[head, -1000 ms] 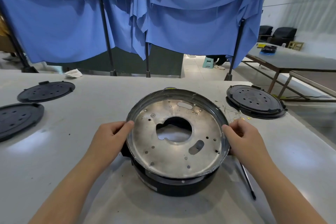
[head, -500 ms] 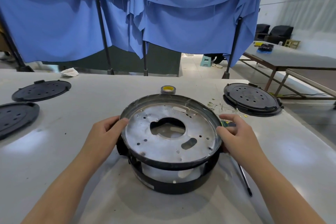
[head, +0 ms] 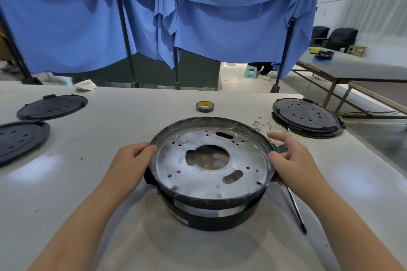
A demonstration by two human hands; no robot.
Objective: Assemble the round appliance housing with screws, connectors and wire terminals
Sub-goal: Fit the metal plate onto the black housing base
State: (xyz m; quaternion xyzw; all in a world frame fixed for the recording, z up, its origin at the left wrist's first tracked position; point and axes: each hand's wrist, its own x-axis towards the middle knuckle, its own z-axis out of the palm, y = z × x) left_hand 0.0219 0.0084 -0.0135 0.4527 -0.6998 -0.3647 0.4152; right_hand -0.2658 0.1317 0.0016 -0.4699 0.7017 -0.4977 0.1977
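**Both hands on the metal pan, pan raised over the black base**

We see both forearms reaching in from the near edge of the surface (head: 110,182). Our left hand (head: 130,158) grips the left rim of the round metal pan (head: 211,160): thumb lying over the top of the rim, fingers curled under its outer wall. Our right hand (head: 288,156) holds the right rim with the thumb pressed against the edge; its upper fingers are spread and loosely extended toward the far side, while the lower ones are hidden behind the pan, so we cannot tell how tightly they close.

The pan sits tilted, near edge lifted, over the black base (head: 211,218) of the housing; a strip of bright metal shows between the two. The housing stands at the middle of the surface, toward the near edge.

On the surface: a roll of tape (head: 204,106) beyond the housing; two black round lids (head: 52,106) (head: 19,138) at the left edge; another lid (head: 306,116) near the far right corner; loose wire terminals (head: 266,126) between that lid and the pan; a slim dark rod-like tool (head: 296,209) lying right of the housing; a crumpled white rag (head: 86,84) at the far edge.

Room: blue cloth (head: 198,28) draped on dark poles behind; a second table (head: 352,68) and black chairs (head: 339,38) to the right.
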